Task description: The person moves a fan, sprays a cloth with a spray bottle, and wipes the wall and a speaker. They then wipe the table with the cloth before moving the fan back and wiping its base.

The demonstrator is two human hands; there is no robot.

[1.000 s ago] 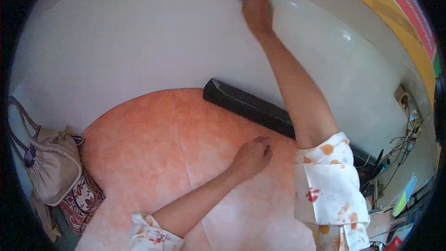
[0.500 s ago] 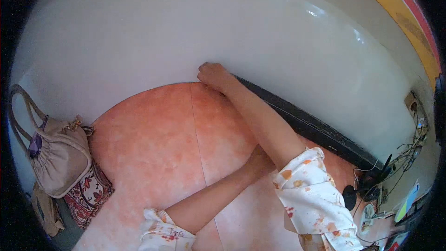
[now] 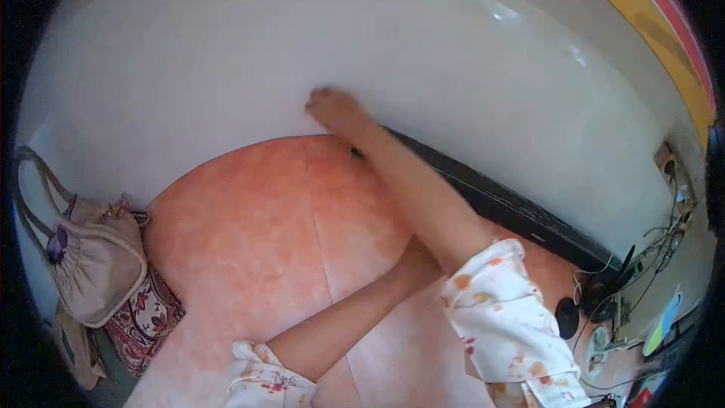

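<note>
My right hand point(image 3: 336, 115) is curled closed near the white wall point(image 3: 226, 53), just beyond the far left end of a long black soundbar point(image 3: 521, 219). Its fingers are slightly blurred, and whatever they may hold is hidden. The right forearm crosses in front of the soundbar's left part. My left forearm point(image 3: 347, 313) reaches over the orange-pink tabletop point(image 3: 249, 219) and passes beneath the right arm. The left hand itself is hidden there, so its fingers do not show.
On the left sits a beige handbag point(image 3: 98, 257) on top of a red patterned cloth item point(image 3: 147, 321). Tangled cables point(image 3: 664, 245) and a wall socket point(image 3: 666, 162) are at the right, above small black objects point(image 3: 600, 295). A yellow edge point(image 3: 649, 19) runs along the upper right.
My right hand has shifted a little up and left along the wall, away from the soundbar's end. The left forearm has stayed nearly still.
</note>
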